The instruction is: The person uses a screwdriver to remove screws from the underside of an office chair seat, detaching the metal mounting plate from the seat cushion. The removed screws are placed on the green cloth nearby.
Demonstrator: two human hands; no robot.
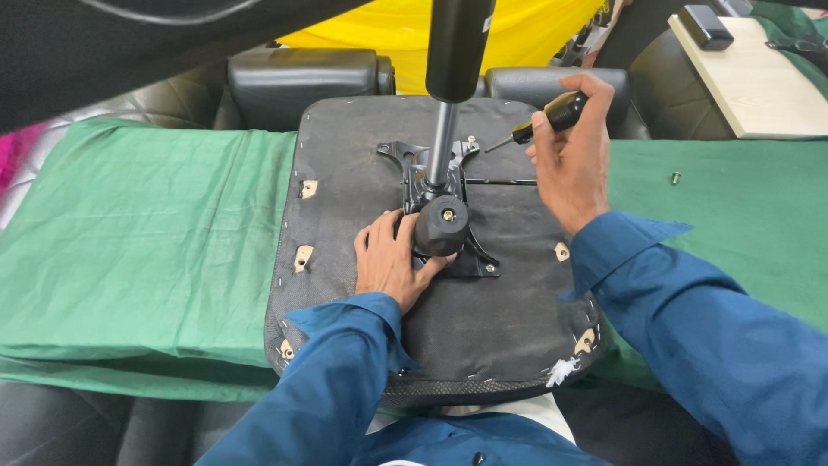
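Seat base [500, 319], upside down on green cloth [147, 250], black mechanism plate [470, 259] mounted at centre with gas cylinder [444, 142] standing up. Left hand [392, 263] lies flat, open, bracing the plate. Right hand [569, 164] closed around black-handled screwdriver [543, 119], tip raised off plate. Looks mid-fastening; one loose screw [675, 179] lies apart on the cloth.
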